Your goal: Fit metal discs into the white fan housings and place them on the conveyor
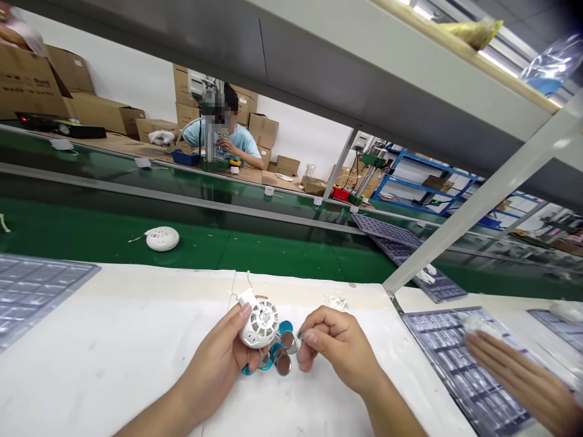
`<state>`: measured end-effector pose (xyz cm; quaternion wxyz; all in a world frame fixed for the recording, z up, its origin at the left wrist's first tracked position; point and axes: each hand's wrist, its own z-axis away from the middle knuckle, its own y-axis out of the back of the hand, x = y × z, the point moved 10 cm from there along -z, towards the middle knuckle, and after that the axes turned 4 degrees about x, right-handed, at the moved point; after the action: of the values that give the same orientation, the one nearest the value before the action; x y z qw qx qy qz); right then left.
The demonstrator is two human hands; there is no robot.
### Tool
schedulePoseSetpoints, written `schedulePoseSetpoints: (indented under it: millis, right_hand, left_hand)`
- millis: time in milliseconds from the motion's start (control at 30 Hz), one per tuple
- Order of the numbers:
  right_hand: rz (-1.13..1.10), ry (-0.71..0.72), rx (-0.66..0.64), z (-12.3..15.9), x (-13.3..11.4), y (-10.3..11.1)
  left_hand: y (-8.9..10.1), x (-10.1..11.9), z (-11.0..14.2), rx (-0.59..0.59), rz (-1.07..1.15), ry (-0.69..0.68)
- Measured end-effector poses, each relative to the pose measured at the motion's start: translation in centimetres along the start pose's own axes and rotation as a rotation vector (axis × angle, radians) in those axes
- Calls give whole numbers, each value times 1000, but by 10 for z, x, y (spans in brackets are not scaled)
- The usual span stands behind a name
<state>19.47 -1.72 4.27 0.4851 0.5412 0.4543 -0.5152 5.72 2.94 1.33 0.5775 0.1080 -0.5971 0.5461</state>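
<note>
My left hand (214,364) grips a round white perforated plastic housing (262,323), with thin wires rising from a white tab at its top. A loose pile of round metal discs with teal rims (283,363) lies on the white bench surface (113,340), touching my left hand's little-finger side. My right hand (339,346) is curled next to the pile, its fingertips pinched close together. I cannot tell whether they hold a disc. A small clear plastic bag (336,302) lies just beyond my right hand.
Beyond the bench runs a green conveyor belt (113,243) carrying another white housing (162,238). A co-worker's hand (519,379) rests on a dark blister tray (455,370) at right. Another tray (31,291) lies at left. A white shelf upright (473,194) slants overhead.
</note>
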Motion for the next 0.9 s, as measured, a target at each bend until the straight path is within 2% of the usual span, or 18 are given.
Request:
schedulePoseSetpoints:
  millis: [100,233,300,400,600,700,900]
  right_hand:
    - [-127,35,13,2,-7,-1]
    - [-29,130,118,5,-15,8]
    - [-45,115,157,6,-13,10]
    - [-190,59,117,6,-5,-1]
    - [-458,55,33,7,-3,-27]
    - [-506,-1,42,6,5,-32]
    - [-489,-64,80,6,16,-31]
  left_hand:
    - [-3,-1,1,-45,-27,-16]
    - [-7,-2,4,-89,-51,-35]
    - [-11,-1,6,-123,-59,-61]
    - [-18,4,11,-167,-142,-139]
    - [-4,11,14,25,-259,-223]
    - [-2,15,14,47,-306,-272]
    - [3,11,11,52,-370,-260]
